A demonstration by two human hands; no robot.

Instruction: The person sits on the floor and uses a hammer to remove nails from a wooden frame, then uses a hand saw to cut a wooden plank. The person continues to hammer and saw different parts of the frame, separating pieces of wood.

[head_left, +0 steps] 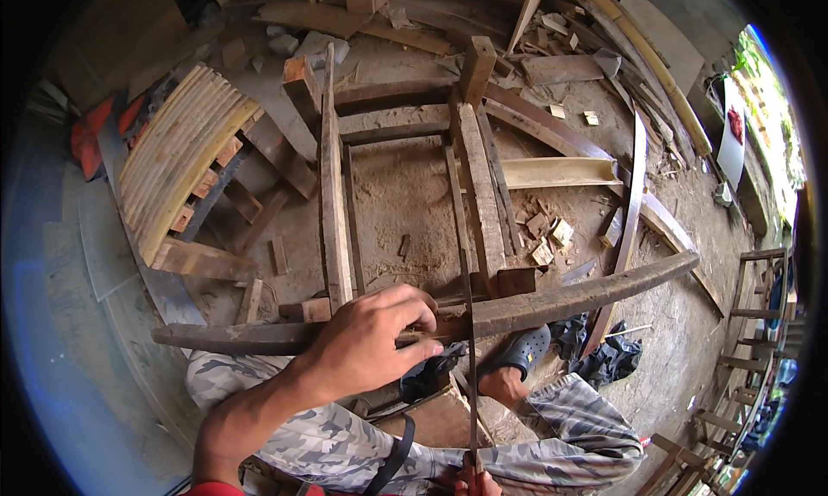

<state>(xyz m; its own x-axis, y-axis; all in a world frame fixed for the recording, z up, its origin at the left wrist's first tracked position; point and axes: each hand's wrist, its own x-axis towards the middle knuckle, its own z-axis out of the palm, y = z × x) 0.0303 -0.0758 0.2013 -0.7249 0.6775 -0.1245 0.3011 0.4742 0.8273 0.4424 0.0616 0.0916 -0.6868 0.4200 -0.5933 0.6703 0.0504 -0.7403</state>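
Note:
My left hand (pixel 371 336) presses down on a long curved dark wooden beam (pixel 561 302) that runs across in front of me from lower left to right. A thin saw blade (pixel 468 323) stands across the beam just right of that hand, its lower end running down to my right hand (pixel 477 481), which shows only at the bottom edge, closed on the saw's handle. My knees in camouflage trousers (pixel 552 427) sit below the beam, and one foot in a grey clog (pixel 523 351) rests under it.
Beyond the beam lies a rough frame of planks (pixel 332 194) and posts (pixel 477 69) on sawdust-covered ground. A stack of curved pale slats (pixel 177 155) sits at left. Offcuts and blocks (pixel 552 237) litter the ground. Wooden chair frames (pixel 759 323) stand at right.

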